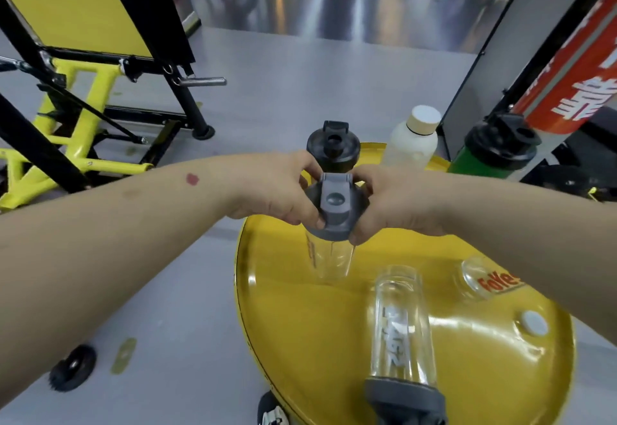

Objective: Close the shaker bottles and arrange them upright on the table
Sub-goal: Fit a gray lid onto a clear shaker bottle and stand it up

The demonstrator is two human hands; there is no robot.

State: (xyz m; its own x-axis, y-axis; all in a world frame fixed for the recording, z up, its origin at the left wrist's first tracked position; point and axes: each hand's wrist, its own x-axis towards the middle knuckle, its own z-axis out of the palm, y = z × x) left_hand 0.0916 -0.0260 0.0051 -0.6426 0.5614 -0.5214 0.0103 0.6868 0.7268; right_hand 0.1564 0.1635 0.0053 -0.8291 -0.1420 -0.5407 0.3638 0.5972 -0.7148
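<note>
A clear shaker bottle (pixel 330 254) stands upright near the far left of the round yellow table (pixel 300 341). My left hand (pixel 283 187) and my right hand (pixel 390 201) both grip its grey lid (pixel 335 207), whose flip cap lies down. A second clear bottle (pixel 400 328) with a grey lid lies on its side near me. A third clear bottle (pixel 484 279) lies at the right, partly hidden by my right arm. Behind my hands stands a dark bottle (pixel 334 147) with its black flip cap raised.
A white bottle (pixel 412 139) with a pale cap and a green bottle (pixel 494 154) with an open black lid stand at the table's far edge. A yellow and black gym machine (pixel 83 100) fills the left. A small black wheel (pixel 71 368) lies on the grey floor.
</note>
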